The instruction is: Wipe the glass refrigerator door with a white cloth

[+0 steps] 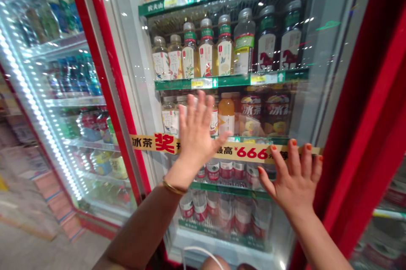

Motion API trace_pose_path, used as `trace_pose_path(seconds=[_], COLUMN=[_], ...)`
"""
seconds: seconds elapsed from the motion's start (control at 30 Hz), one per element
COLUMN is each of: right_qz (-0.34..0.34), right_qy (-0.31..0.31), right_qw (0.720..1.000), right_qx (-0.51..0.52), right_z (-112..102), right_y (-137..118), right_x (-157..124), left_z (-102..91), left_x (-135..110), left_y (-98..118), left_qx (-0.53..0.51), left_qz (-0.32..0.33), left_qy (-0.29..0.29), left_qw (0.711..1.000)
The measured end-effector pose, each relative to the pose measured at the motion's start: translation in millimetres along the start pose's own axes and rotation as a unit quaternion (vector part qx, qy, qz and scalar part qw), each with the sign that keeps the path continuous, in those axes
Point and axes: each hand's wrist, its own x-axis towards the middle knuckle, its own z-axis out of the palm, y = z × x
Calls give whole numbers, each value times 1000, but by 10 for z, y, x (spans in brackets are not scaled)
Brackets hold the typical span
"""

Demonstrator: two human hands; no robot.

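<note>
Spreading wide and empty, the left hand (196, 132) and right hand (293, 181) stood before the glass cooler door (330, 58), over its iced-tea prize strip (250, 152), contact unclear; sideways dragging could have peeled that strip.

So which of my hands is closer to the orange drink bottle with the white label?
Left. In this view, your left hand is just left of the orange drink bottle, thumb near its base; your right hand is farther off, lower and to the right.
</note>
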Motion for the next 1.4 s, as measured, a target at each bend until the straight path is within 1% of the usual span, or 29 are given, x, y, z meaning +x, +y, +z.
trace_pose_path(seconds=[0.07,0.1,0.13,0.17,0.2,0.23,0.3,0.33,0.37,0.4,0.47,0.53,0.6,0.63,0.7,0.77,0.83,0.93,1.0,1.07,1.13,1.17,1.2,1.23,1.27,1.3,1.33,1.37,1.4], right_qz=[3,4,5,6,5,6,9,10,10,9,3,2,6,10,22,44,76,132,172,203,223,231,236,239,243,250,264,287,315], right_qy=[-2,0,1,3,4,5,7,9,9,10,14,31,60,72,84,79,58,5,-20,-34,-69,-92,-115,-136,-150,-158,-159,-157,-152], right_qw=[1000,1000,1000,1000,1000,1000,1000,1000,1000,1000,1000,999,996,994,988,982,977,969,958,939,907,883,853,822,792,768,752,742,737], right_qx=[1,-1,-4,-7,-9,-11,-16,-19,-23,-25,-14,17,62,85,129,167,191,209,230,275,351,399,450,499,539,568,583,585,578], right_z=[-5,-3,1,8,15,23,32,33,33,33,36,48,58,56,24,-56,-182,-404,-524,-596,-624,-629,-630,-630,-629,-628,-628,-630,-634], right_y=[5,1,-7,-17,-28,-39,-54,-57,-55,-48,-13,47,115,146,188,195,164,28,-142,-387,-703,-880,-1063,-1245,-1418,-1573,-1699,-1785,-1821], right_x=[-6,-9,-11,-11,-8,-3,8,10,7,0,-26,-53,-68,-69,-68,-85,-141,-280,-354,-367,-312,-268,-218,-170,-129,-97,-74,-57,-38], left_z=[145,173,164,124,61,-14,-151,-191,-203,-183,-60,128,303,362,401,343,231,54,-42,-123,-202,-251,-311,-384,-471,-566,-662,-751,-824], left_x=[-348,-552,-730,-848,-882,-824,-479,-243,-2,220,536,627,492,360,24,-330,-644,-999,-1161,-1264,-1306,-1305,-1292,-1269,-1241,-1211,-1183,-1158,-1137], left_y=[289,318,262,132,-45,-233,-504,-540,-497,-380,25,542,1005,1171,1309,1173,816,132,-208,-315,-151,19,228,457,686,893,1060,1173,1224], left_qx=[9,13,17,19,20,16,-7,-23,-38,-49,-60,-57,-44,-36,-36,-59,-92,-133,-160,-187,-209,-248,-313,-401,-498,-588,-659,-705,-731], left_qz=[116,152,164,146,103,44,-71,-105,-121,-118,-77,-7,78,121,201,258,278,240,185,114,31,-28,-99,-178,-252,-308,-336,-333,-311], left_qy=[-38,-56,-68,-72,-66,-52,-14,3,17,26,29,16,-11,-28,-58,-67,-53,-22,4,40,73,78,70,46,15,-18,-49,-74,-90], left_qw=[993,987,984,987,992,998,997,994,992,991,995,998,996,992,977,962,955,961,970,975,975,965,942,897,830,748,671,622,601])
